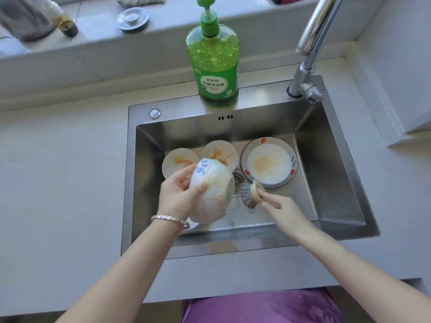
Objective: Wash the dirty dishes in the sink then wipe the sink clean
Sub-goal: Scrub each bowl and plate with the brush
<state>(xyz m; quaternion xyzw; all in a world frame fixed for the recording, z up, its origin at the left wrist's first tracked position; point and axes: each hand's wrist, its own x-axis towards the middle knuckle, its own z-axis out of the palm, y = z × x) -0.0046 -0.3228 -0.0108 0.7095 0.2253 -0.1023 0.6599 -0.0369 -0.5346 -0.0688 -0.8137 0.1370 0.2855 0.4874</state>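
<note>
My left hand (177,194) grips a white bowl (213,197) with blue flower marks, tipped on its side over the steel sink (331,173), its outside smeared orange. My right hand (283,209) pinches a steel scrubber with a tan pad (250,193) just right of the bowl's rim. On the sink floor lie two small white plates with orange stains (178,159) (220,152) and a flower-rimmed plate (254,143) holding a stained white bowl (269,165). The drain (239,177) shows between them.
A green dish soap pump bottle (213,64) stands on the sink's back rim. The chrome faucet (310,59) rises at the back right. On the window ledge sit a metal drain stopper (133,19) and a small oil bottle (63,19). Grey counter surrounds the sink.
</note>
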